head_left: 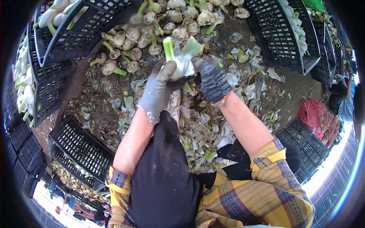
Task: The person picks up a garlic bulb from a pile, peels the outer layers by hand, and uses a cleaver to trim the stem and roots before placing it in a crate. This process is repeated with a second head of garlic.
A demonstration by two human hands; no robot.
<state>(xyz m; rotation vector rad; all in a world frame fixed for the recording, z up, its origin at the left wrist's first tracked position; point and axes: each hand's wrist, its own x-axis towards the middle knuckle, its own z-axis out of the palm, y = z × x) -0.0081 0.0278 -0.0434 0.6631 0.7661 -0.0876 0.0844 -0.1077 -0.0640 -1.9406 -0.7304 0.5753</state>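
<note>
My left hand (159, 85), in a grey glove, is wrapped round a white onion bulb (175, 70) with a cut green stem sticking up. My right hand (213, 78), in a dark striped glove with an orange cuff, is closed at the bulb's right side, on a pale peeling skin layer (191, 49) that stands away from the bulb. Whether a tool is also in my right hand cannot be made out. Just beyond both hands lies a heap of unpeeled bulbs (180, 33) with short green stems.
Black crates of peeled bulbs stand at upper left (72, 41) and upper right (283, 38). Another crate (81, 148) is at lower left. Peeled skins (201, 125) litter the ground below my hands. A red net sack (311, 114) and a person (338, 95) are at far right.
</note>
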